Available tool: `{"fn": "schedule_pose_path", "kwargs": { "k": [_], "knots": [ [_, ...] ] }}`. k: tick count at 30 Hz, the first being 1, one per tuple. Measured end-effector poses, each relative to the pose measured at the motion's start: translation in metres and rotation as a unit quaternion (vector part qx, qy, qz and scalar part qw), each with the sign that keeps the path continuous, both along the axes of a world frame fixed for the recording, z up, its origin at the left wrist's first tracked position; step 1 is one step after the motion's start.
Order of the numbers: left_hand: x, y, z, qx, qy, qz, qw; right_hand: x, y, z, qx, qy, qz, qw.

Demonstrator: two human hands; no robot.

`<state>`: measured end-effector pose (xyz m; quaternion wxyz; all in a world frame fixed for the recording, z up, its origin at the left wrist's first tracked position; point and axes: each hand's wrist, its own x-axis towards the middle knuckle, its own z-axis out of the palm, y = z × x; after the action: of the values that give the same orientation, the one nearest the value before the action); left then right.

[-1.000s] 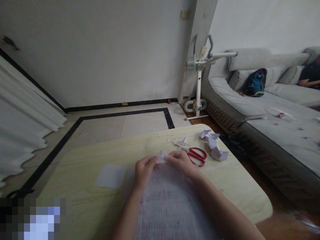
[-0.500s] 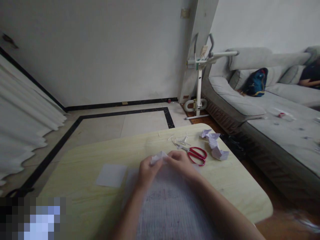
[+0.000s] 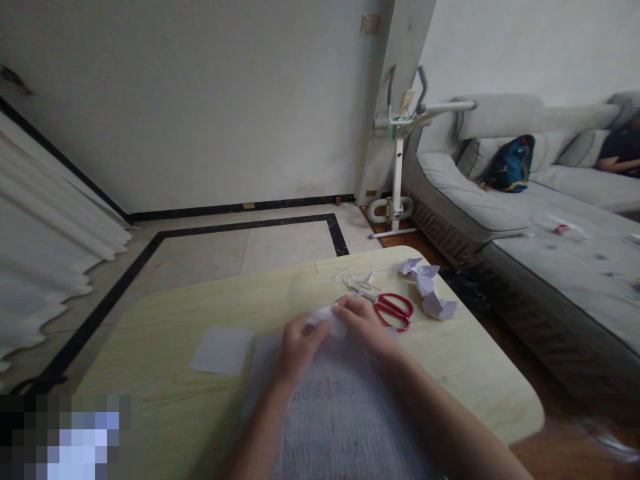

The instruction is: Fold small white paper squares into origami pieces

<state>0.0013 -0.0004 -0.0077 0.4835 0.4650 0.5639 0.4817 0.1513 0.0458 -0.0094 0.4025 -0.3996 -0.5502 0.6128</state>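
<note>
Between my two hands is a small folded piece of white paper (image 3: 324, 315), held just above the table. My left hand (image 3: 299, 343) pinches its left side with thumb and fingers. On the right side, my right hand (image 3: 361, 325) is closed on the same paper, thumb on top. Beneath my hands and forearms lies a large sheet of lined paper with writing (image 3: 335, 413). A square white sheet (image 3: 223, 351) rests to the left of my left hand. Beyond my right hand lie red-handled scissors (image 3: 395, 310); the exact fold is too small to make out.
Several folded paper pieces (image 3: 429, 287) sit near the right edge of the wooden table (image 3: 165, 333). White string scraps (image 3: 367, 279) lie by the scissors' blades. A grey sofa (image 3: 500, 207) with a blue bag (image 3: 515, 163) stands to the right, where a person (image 3: 620, 150) sits. Exercise equipment (image 3: 399, 173) stands behind.
My hands have drawn slightly closer and shifted a little to the right. The paper's upright peak now looks flatter, with my right thumb pressing on it.
</note>
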Motion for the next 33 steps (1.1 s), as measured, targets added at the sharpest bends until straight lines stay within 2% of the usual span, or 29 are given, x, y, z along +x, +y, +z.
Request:
{"fn": "schedule_pose_path", "kwargs": {
  "k": [3, 11, 20, 25, 33],
  "knots": [
    [0.0004, 0.0003, -0.0018, -0.011, -0.009, 0.006, 1.000, -0.0001, -0.0005, -0.0002, 0.002, 0.003, 0.000, 1.000],
    [-0.0007, 0.0006, -0.0046, 0.012, 0.025, 0.021, 0.999, -0.0004, -0.0012, -0.0014, 0.048, -0.079, 0.025, 0.995],
    [-0.0008, 0.0012, -0.0041, 0.024, 0.028, 0.022, 0.999, -0.0001, -0.0021, -0.0037, 0.044, -0.058, 0.014, 0.997],
    [-0.0012, 0.0015, -0.0043, 0.024, 0.015, 0.066, 0.997, -0.0010, -0.0007, -0.0038, 0.041, -0.039, 0.042, 0.998],
    [-0.0010, 0.0020, 0.0006, 0.033, 0.007, 0.076, 0.997, 0.0001, 0.0017, -0.0041, 0.087, -0.036, 0.036, 0.995]
  ]
}}
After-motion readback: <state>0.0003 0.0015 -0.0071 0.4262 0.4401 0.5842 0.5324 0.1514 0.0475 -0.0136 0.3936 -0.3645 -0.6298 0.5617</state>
